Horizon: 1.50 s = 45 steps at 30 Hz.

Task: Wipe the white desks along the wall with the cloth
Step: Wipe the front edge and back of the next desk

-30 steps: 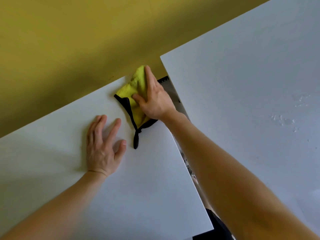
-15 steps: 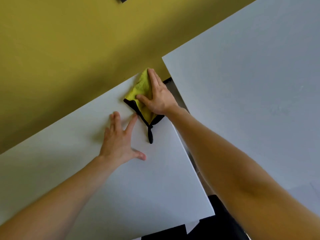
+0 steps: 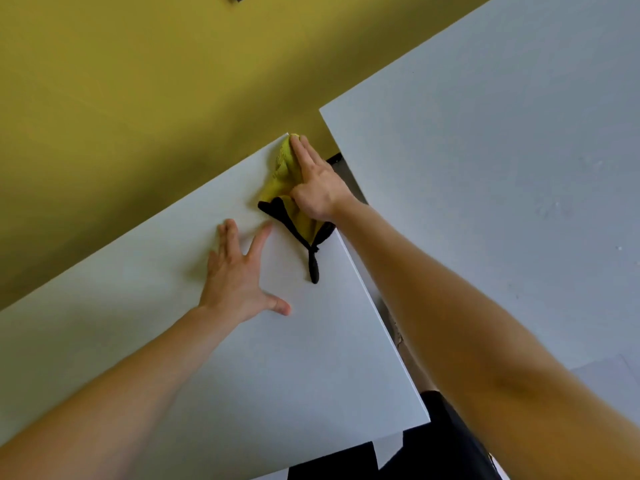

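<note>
Cloth (image 3: 281,174), yellow with a black edge, lies at the far corner of the nearer table (image 3: 294,368), just left of centre in the frame, where that table meets the mustard wall (image 3: 138,98). The right hand (image 3: 317,183) lies flat on it, fingers straight and pressed together, tips reaching the very corner. That flat press looks meant to keep the whole cloth rubbing the surface. A black loop (image 3: 313,268) trails from the cloth toward the bottom of the frame. The left hand (image 3: 237,275) rests spread on bare tabletop just beside the cloth, holding nothing, likely as a prop for the long lean forward. A second table (image 3: 502,185) fills the right of the frame, parted from the first by a narrow dark gap (image 3: 393,327).
</note>
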Available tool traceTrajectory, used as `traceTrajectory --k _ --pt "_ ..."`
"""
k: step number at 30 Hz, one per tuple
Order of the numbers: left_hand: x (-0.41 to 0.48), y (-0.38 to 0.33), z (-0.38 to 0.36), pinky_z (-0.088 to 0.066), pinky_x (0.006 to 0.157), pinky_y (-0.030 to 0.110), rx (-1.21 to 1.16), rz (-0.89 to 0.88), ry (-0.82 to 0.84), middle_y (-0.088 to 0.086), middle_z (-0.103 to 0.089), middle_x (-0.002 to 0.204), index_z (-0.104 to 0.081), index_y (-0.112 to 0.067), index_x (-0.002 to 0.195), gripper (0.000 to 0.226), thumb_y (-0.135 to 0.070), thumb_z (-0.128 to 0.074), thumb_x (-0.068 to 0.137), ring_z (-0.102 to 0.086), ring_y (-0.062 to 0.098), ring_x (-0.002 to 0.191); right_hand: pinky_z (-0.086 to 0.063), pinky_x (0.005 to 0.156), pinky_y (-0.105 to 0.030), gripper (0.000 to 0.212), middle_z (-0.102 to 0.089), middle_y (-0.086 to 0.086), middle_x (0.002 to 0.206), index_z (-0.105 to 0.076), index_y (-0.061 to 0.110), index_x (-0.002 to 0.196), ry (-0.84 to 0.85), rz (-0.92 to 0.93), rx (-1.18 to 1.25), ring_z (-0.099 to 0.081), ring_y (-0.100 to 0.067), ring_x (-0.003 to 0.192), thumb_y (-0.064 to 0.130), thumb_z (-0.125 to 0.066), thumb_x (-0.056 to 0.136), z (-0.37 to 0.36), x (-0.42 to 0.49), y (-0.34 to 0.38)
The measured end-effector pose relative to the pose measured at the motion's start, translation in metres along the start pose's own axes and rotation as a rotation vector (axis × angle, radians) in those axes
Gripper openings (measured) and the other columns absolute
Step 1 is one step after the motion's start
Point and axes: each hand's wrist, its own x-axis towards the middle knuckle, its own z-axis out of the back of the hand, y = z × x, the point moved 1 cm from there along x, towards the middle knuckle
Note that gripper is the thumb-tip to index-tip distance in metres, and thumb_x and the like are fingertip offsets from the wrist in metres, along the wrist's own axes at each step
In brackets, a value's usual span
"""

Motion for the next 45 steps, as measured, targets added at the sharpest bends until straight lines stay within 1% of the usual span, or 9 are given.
traceTrajectory --k 4,8,10,15,22,30,32,37,45 --pt "-0.001 0.001 0.001 -0.021 0.132 0.059 -0.026 -0.013 -0.016 0.025 0.015 0.175 0.002 -0.045 0.166 0.166 -0.085 -0.094 0.037 0.014 0.044 0.166 -0.028 0.131 -0.05 0.095 0.011 0.005 0.183 -0.005 0.031 0.175 -0.07 0.031 -0.064 -0.007 -0.027 0.168 0.02 -0.05 0.092 -0.032 -0.07 -0.02" --pt "-0.001 0.002 0.0 -0.022 0.132 0.059 -0.046 -0.01 -0.028 0.026 0.013 0.176 0.004 -0.048 0.166 0.168 -0.084 -0.095 0.035 0.012 0.044 0.166 -0.036 0.125 -0.047 0.096 -0.006 0.008 0.183 -0.001 0.031 0.174 -0.23 -0.034 -0.035 -0.021 -0.023 0.165 0.065 -0.053 0.1 -0.055 -0.1 -0.035" --pt "0.0 0.001 0.0 -0.021 0.132 0.058 -0.032 -0.01 -0.021 0.025 0.014 0.176 0.004 -0.047 0.166 0.168 -0.084 -0.095 0.036 0.012 0.044 0.166 -0.045 0.115 -0.046 0.11 -0.018 0.0 0.18 -0.001 0.02 0.173 -0.265 -0.075 -0.086 -0.035 -0.03 0.159 0.072 -0.061 0.098 -0.05 -0.07 -0.026" --pt "0.0 0.0 0.001 -0.022 0.132 0.059 -0.017 0.012 -0.009 0.021 0.018 0.175 -0.001 -0.043 0.165 0.164 -0.084 -0.094 0.037 0.014 0.042 0.166 -0.046 0.118 -0.05 0.108 -0.017 -0.01 0.179 -0.005 0.011 0.173 -0.23 -0.005 -0.157 -0.04 -0.04 0.155 0.058 -0.068 0.1 -0.033 -0.004 -0.013" --pt "-0.001 0.0 -0.003 -0.023 0.13 0.063 -0.045 -0.006 -0.024 0.025 0.014 0.175 0.007 -0.048 0.166 0.169 -0.083 -0.095 0.036 0.015 0.043 0.165 -0.031 0.129 -0.037 0.105 -0.002 0.011 0.183 0.002 0.027 0.175 -0.181 0.105 -0.04 -0.026 -0.025 0.164 0.034 -0.07 0.1 -0.053 -0.126 -0.065" --pt "0.001 -0.003 -0.001 -0.017 0.133 0.063 -0.041 0.01 -0.012 0.02 0.018 0.175 0.007 -0.047 0.166 0.169 -0.081 -0.096 0.037 0.018 0.041 0.166 -0.036 0.127 -0.047 0.104 -0.003 0.001 0.183 -0.004 0.019 0.175 -0.153 0.084 -0.04 -0.028 -0.031 0.163 0.028 -0.066 0.091 -0.012 0.015 -0.008" --pt "0.001 -0.002 -0.002 -0.02 0.131 0.064 -0.041 -0.001 -0.024 0.022 0.016 0.175 0.005 -0.047 0.166 0.168 -0.081 -0.096 0.036 0.015 0.043 0.166 -0.035 0.129 -0.041 0.103 -0.006 0.003 0.183 -0.006 0.02 0.175 -0.162 0.111 -0.017 -0.026 -0.026 0.164 0.022 -0.068 0.093 -0.023 -0.024 -0.025" --pt "0.0 0.001 -0.003 -0.02 0.131 0.062 -0.04 0.002 -0.026 0.024 0.016 0.175 0.007 -0.048 0.166 0.169 -0.082 -0.095 0.037 0.016 0.041 0.166 -0.018 0.116 0.0 0.108 -0.003 0.015 0.182 -0.003 0.025 0.175 -0.13 0.11 0.044 -0.018 -0.01 0.166 0.015 -0.074 0.094 -0.051 -0.147 -0.074" --pt "0.0 -0.003 0.0 -0.017 0.133 0.059 -0.034 0.01 -0.027 0.022 0.018 0.176 0.004 -0.048 0.167 0.167 -0.081 -0.096 0.037 0.015 0.041 0.166 -0.034 0.128 -0.04 0.104 -0.007 0.003 0.183 -0.005 0.02 0.175 -0.158 0.093 -0.005 -0.029 -0.025 0.163 0.025 -0.071 0.095 -0.015 0.0 -0.014"
